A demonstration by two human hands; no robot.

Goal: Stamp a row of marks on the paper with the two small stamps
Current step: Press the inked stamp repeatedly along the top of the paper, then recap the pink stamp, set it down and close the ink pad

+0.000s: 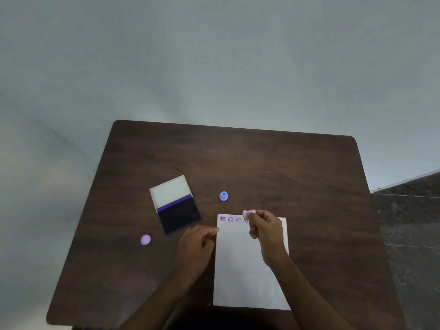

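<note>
R hand (266, 228) is pinching pink stamp (249, 213) w/ fingertips at paper (250, 277) top edge, lower centre, beside purple marks (230, 219). L hand (196, 246) is loosely curled, empty, touching paper's left edge. Ink pad (177, 208) is lying open, centre-left; blue stamp (223, 196) standing apart.

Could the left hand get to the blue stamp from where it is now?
Probably yes. The left hand rests empty at the paper's left edge, and only bare table lies between it and the blue stamp. The ink pad sits off to the side.

Two bare forearms — no sleeves, left hand (196, 246) and right hand (269, 234) ungloved.
</note>
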